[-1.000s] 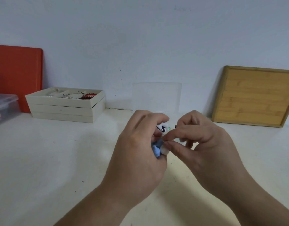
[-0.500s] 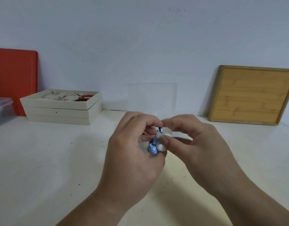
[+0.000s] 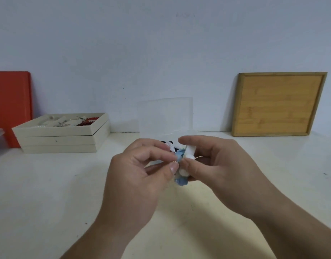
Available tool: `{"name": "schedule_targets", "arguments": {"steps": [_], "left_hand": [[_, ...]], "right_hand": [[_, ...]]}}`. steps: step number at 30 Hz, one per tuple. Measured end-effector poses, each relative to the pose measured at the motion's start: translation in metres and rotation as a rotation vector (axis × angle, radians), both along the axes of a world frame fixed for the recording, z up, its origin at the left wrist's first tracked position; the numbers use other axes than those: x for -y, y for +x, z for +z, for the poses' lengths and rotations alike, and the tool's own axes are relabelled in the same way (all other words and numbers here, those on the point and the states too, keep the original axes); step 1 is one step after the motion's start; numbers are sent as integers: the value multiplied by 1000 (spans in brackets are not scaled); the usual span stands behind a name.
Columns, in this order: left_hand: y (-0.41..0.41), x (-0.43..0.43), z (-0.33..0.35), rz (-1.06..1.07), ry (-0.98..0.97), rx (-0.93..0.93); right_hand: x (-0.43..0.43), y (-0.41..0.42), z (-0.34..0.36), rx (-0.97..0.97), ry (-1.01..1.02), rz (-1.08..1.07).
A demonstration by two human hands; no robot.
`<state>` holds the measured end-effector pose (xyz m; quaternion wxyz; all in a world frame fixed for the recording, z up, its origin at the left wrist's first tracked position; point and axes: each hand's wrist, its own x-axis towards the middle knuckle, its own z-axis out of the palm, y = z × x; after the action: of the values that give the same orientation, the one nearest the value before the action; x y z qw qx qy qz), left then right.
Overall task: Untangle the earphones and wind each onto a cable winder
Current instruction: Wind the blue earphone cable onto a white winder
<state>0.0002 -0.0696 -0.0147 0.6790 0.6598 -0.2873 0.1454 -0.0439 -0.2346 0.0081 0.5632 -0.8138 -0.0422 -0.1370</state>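
Cable winder (image 3: 180, 181): light blue. Earphones (image 3: 188, 156): white. Board (image 3: 11, 105), counter's far left edge: orange-red. Stacked trays (image 3: 58, 141): cream; beads (image 3: 87, 121) inside: dark red. Framed panel (image 3: 278, 103), far right: honey-brown wood grain. Counter (image 3: 49, 193): off-white.

Two bare forearms come in from the near edge, no sleeves, watch or bracelet showing on either. The left hand (image 3: 140, 176) and right hand (image 3: 218, 165) wear no rings or gloves. Fingernails are short and unpainted, one thumbnail plainly visible.
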Motion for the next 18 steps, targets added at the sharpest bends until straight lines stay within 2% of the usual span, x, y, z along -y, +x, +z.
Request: {"name": "schedule_targets", "arguments": {"steps": [4, 9, 18], "left_hand": [[-2, 0, 3, 3, 24, -44], [-5, 1, 6, 66, 50, -64], [-5, 4, 5, 93, 79, -180]], "right_hand": [[2, 0, 0, 12, -83, 2], [4, 1, -1, 20, -73, 27], [-3, -1, -2, -24, -171, 24]]}}
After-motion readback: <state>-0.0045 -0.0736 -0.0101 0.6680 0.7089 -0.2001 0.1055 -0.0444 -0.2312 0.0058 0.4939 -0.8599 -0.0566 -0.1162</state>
